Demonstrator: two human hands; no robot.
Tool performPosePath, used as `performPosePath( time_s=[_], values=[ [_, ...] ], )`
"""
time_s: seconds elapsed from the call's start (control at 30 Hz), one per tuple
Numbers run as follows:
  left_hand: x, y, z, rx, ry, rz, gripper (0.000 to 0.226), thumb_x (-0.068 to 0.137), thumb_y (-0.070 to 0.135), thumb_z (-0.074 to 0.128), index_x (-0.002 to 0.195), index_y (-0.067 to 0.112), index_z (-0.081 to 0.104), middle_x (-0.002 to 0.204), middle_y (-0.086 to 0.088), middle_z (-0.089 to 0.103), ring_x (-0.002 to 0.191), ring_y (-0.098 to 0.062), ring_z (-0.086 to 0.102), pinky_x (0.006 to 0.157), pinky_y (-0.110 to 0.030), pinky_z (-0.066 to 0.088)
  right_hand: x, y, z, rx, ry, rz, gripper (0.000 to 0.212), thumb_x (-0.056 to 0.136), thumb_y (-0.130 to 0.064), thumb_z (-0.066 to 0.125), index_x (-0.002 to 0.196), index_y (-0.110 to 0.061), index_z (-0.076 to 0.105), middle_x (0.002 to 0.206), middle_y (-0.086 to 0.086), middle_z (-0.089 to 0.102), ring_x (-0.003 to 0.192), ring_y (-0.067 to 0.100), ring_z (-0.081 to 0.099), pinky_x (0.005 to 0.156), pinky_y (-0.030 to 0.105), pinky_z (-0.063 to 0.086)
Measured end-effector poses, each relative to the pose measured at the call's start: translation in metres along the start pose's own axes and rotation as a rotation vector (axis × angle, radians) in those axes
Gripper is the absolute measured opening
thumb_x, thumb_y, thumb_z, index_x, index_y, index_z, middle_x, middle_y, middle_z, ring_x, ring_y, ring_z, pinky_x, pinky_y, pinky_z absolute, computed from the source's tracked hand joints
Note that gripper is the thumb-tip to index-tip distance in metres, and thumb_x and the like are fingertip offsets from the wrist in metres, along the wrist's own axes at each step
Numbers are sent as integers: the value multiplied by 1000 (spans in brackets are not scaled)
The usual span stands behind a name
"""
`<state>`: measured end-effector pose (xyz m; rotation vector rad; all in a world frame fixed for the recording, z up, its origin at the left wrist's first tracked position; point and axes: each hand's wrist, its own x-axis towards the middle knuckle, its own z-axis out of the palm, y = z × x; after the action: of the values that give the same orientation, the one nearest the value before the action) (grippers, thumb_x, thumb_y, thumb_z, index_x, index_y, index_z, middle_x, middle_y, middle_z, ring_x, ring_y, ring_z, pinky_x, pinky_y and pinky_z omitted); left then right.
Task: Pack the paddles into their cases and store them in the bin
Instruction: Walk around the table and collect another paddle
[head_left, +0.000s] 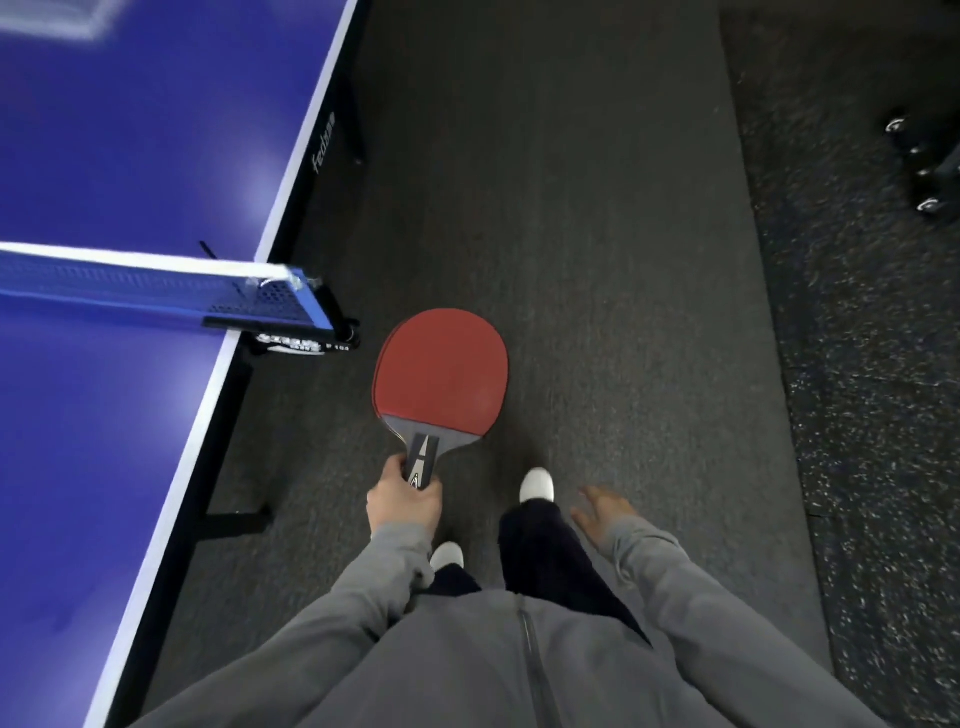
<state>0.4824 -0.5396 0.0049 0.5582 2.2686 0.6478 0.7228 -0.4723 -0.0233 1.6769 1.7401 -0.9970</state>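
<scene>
My left hand (404, 503) grips the grey handle of a red-faced paddle (441, 371), blade pointing forward over the dark floor. A second red edge shows along the blade's left rim, so two paddles may be stacked; I cannot tell for sure. My right hand (602, 512) hangs free to the right with its fingers spread and holds nothing. No case and no bin are in view.
A blue table-tennis table (104, 156) fills the left side, its white-edged rim running diagonally. The net (156, 288) and its black clamp post (332, 322) jut out just left of the paddle. Dark carpet (571, 208) lies ahead. Wheeled black equipment (924, 166) stands at far right.
</scene>
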Motion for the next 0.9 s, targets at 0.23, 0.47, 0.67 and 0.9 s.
performPosePath(
  time_s=[0.23, 0.47, 0.67, 0.9],
  values=[
    [67, 103, 52, -26, 50, -77, 25, 77, 22, 62, 101, 20, 57, 70, 2, 56, 72, -24, 55, 70, -28, 44, 100, -9, -118, -90, -22, -89, 53, 94, -39, 41, 142, -20, 29, 148, 8, 32, 134, 28, 35, 109, 39, 32],
    [114, 191, 75, -124, 144, -171, 20, 75, 23, 64, 93, 22, 57, 65, 7, 55, 64, -18, 53, 62, -27, 41, 177, -31, -240, -258, -15, -205, 51, 95, -40, 38, 142, -22, 27, 149, 8, 32, 135, 28, 33, 110, 39, 32],
    [161, 231, 66, -222, 232, -282, 18, 73, 20, 61, 86, 30, 53, 68, 7, 57, 68, -17, 57, 64, -30, 47, 236, -80, -304, -399, -30, -285, 51, 95, -42, 37, 142, -24, 27, 149, 5, 31, 136, 25, 32, 110, 38, 32],
    [259, 272, 41, -331, 306, -358, 16, 73, 17, 59, 88, 21, 56, 69, 2, 57, 71, -26, 58, 65, -31, 47, 299, -191, -359, -597, 27, -448, 50, 95, -42, 36, 141, -23, 30, 144, 7, 37, 133, 24, 35, 106, 37, 35]
  ],
)
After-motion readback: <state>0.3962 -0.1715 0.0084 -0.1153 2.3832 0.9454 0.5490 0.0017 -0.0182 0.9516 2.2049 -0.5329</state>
